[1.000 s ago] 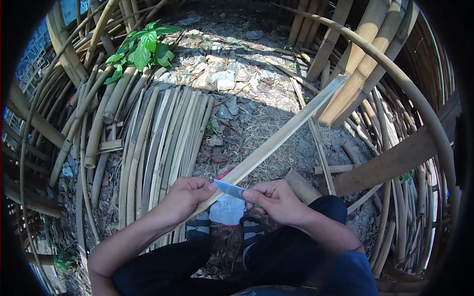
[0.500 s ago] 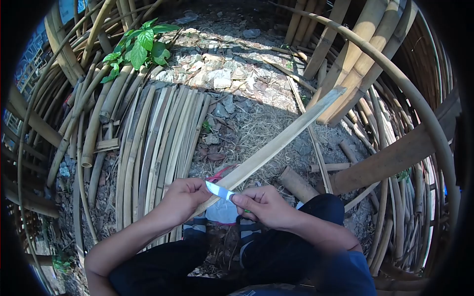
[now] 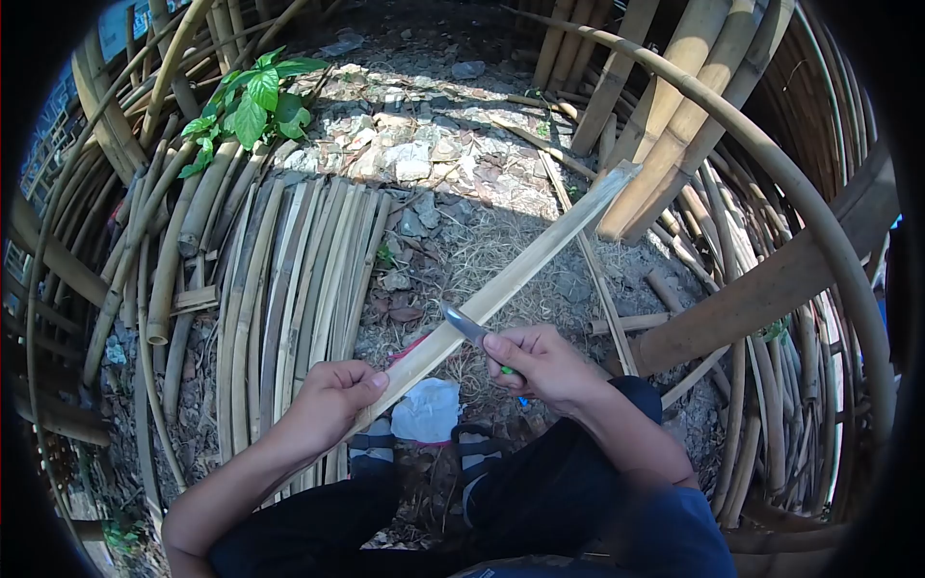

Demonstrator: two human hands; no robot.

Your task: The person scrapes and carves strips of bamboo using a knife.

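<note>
A long pale bamboo strip (image 3: 540, 258) slants from my lap area up to the right. Near its lower end my left hand (image 3: 332, 400) grips it, thumb on top. My right hand (image 3: 540, 364) is closed around the handle of a knife (image 3: 464, 324), of which a bit of green shows between the fingers. The blade lies across the strip, some way above my left hand. Below the strip, between my feet, is a whitish cloth or bag (image 3: 427, 411) with a pink-red edge.
A row of split bamboo strips (image 3: 289, 289) lies on the left. Thick bamboo poles (image 3: 674, 116) lean at the upper right, and a wide bamboo piece (image 3: 752, 299) crosses the right side. Thin shavings (image 3: 501, 246) and stones cover the ground; a green plant (image 3: 252, 106) grows at upper left.
The knife has moved up along the strip, away from my left hand, and its blade has turned. My left hand sits a little lower and further left. The view has shifted slightly.
</note>
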